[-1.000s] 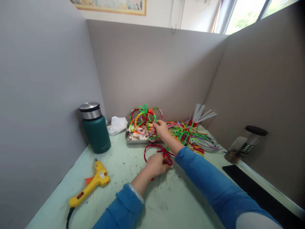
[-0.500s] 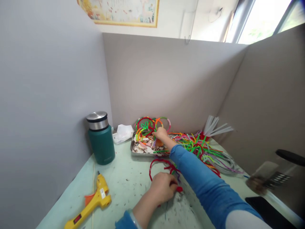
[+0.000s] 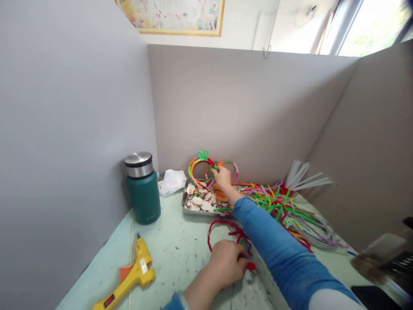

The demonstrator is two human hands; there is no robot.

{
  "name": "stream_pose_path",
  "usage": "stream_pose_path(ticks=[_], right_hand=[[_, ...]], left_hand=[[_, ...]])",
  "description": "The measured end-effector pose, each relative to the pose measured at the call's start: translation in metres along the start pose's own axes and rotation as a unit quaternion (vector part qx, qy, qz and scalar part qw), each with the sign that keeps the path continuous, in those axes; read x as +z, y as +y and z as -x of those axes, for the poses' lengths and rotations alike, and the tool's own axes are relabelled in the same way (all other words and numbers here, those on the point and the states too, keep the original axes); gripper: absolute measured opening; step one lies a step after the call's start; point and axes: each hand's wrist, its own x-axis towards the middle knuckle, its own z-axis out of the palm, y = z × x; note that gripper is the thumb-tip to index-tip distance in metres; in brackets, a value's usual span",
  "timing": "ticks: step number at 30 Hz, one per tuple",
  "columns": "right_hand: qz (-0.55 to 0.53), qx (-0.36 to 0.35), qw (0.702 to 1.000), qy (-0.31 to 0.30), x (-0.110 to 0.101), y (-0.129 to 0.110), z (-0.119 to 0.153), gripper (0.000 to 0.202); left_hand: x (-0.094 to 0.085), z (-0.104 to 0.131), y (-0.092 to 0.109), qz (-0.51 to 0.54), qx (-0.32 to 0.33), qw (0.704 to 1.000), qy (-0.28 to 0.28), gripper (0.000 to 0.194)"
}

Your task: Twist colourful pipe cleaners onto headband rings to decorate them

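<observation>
Over the shallow metal tray (image 3: 206, 213) towards the back of the worktop (image 3: 174, 258), the right hand (image 3: 222, 177) pinches a multicoloured fuzzy ring (image 3: 190, 171) between thumb and fingers; the ring stands upright with a green bow (image 3: 203, 155) on top. A second ring (image 3: 237, 171) shows behind that hand. Pale shell-like pieces (image 3: 197, 200) fill much of the tray. Nearer the front, the left hand (image 3: 227, 263) is curled over a red fuzzy ring (image 3: 209, 234) lying on the worktop, its fingertips beside a red end (image 3: 251, 266); whether they pinch it, I cannot tell. Right of the tray spreads a heap of coloured fuzzy stems (image 3: 274, 202), with white strips (image 3: 298, 174) behind it. A green bottle (image 3: 143, 198) stands on the left, behind a yellow glue gun (image 3: 142, 263).
</observation>
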Motion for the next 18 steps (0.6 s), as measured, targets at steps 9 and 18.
stream_pose_path(ticks=[9,18], right_hand=[[-0.046,-0.005,0.999,0.009,0.011,0.007,0.009,0.024],[-0.052,0.057,0.997,0.016,0.005,0.019,0.012,0.023]], left_hand=[[-0.003,0.001,0.004,0.002,-0.005,1.0,-0.012,0.031],[0.002,-0.002,0.0,-0.001,-0.006,1.0,0.0,0.03]])
